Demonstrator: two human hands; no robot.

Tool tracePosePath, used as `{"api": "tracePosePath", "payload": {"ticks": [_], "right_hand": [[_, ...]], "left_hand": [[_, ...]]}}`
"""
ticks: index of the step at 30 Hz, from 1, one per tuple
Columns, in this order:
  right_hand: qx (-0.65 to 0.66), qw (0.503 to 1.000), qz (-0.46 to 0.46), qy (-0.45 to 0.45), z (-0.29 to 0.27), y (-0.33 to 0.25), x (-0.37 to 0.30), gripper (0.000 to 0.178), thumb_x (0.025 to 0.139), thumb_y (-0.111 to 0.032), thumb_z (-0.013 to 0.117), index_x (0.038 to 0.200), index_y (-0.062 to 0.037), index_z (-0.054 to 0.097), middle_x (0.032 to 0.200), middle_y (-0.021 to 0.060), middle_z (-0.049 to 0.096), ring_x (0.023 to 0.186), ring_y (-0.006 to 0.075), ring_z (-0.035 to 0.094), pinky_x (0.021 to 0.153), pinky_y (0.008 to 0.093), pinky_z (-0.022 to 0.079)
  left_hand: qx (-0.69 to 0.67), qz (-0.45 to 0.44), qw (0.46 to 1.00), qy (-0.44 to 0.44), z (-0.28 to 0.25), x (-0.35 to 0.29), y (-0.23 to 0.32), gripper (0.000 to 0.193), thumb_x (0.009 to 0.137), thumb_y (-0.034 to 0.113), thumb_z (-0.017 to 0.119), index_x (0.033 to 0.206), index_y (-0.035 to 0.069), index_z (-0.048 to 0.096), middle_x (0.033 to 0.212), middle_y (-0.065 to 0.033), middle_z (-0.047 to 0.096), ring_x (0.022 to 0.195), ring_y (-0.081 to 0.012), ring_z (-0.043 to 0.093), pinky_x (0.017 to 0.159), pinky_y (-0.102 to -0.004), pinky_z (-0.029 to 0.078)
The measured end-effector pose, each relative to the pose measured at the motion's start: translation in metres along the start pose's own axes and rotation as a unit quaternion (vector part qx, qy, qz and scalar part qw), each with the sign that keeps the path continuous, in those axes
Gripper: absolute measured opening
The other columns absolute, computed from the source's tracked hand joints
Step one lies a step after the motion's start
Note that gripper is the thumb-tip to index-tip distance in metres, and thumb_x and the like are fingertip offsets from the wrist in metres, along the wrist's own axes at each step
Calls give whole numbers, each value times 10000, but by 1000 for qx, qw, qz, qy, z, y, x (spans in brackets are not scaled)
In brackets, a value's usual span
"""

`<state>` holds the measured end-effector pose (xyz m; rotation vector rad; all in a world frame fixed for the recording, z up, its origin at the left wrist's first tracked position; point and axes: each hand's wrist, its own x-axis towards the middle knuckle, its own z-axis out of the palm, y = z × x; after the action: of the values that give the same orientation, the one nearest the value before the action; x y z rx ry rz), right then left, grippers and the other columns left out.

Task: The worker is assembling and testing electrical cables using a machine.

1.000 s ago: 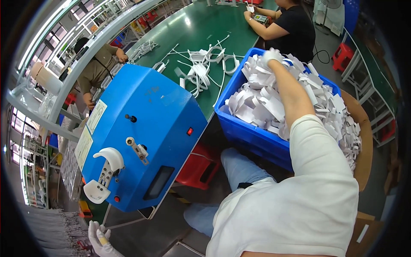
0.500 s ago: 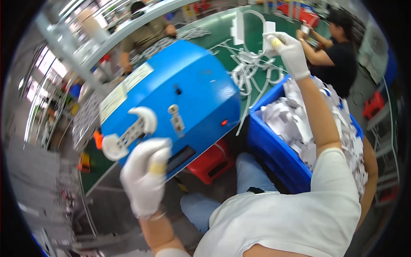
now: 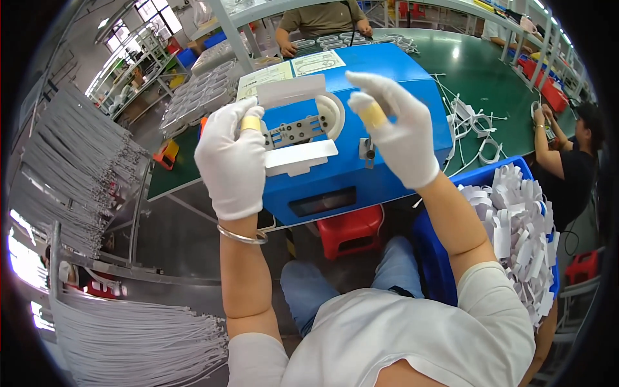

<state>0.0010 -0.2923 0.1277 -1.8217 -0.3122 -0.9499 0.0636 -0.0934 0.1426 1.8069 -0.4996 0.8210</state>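
Note:
A white coil with two flat white card sleeves lies over the metal winding arm on the blue machine point(image 3: 412, 84). The upper sleeve point(image 3: 293, 90) stands above the arm, and the lower sleeve point(image 3: 300, 157) crosses beneath it. At the coil's left end, my gloved left hand point(image 3: 232, 161) is closed, its fingers curled by the sleeves' ends and covering the left post. The curved white right post point(image 3: 332, 117) shows past the arm. My right hand point(image 3: 396, 126), gloved with yellow tape on a finger, hovers right of that post, thumb and fingers apart, holding nothing.
A blue bin point(image 3: 433, 248) heaped with white card pieces stands at my right. Loose white cables point(image 3: 477, 129) lie on the green table point(image 3: 496, 77). Hanging cables point(image 3: 84, 168) fill racks at left. Two co-workers sit across and right. A red stool point(image 3: 350, 232) stands below.
My right hand has brought the coil with card sleeves from the upper right to the machine and opened. My left hand has risen to the winding arm. The view has swung round.

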Motion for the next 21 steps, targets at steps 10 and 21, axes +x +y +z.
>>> {"api": "tracePosePath", "payload": {"ticks": [10, 21], "right_hand": [[8, 992, 73, -101, 14, 23, 13, 214, 924, -143, 576, 1064, 14, 615, 944, 69, 653, 869, 113, 588, 787, 242, 467], [-139, 988, -66, 9, -33, 28, -72, 241, 976, -88, 430, 1068, 58, 599, 1190, 182, 591, 1133, 262, 554, 987, 364, 431]], "left_hand": [[70, 9, 997, 3, -4, -23, -37, 129, 892, 106, 598, 973, 9, 620, 996, -130, 643, 913, -282, 629, 814, -334, 487], [435, -164, 759, -456, -152, -84, -90, 362, 849, 413, 536, 916, 95, 695, 986, -114, 670, 941, -330, 626, 822, -418, 499]]}}
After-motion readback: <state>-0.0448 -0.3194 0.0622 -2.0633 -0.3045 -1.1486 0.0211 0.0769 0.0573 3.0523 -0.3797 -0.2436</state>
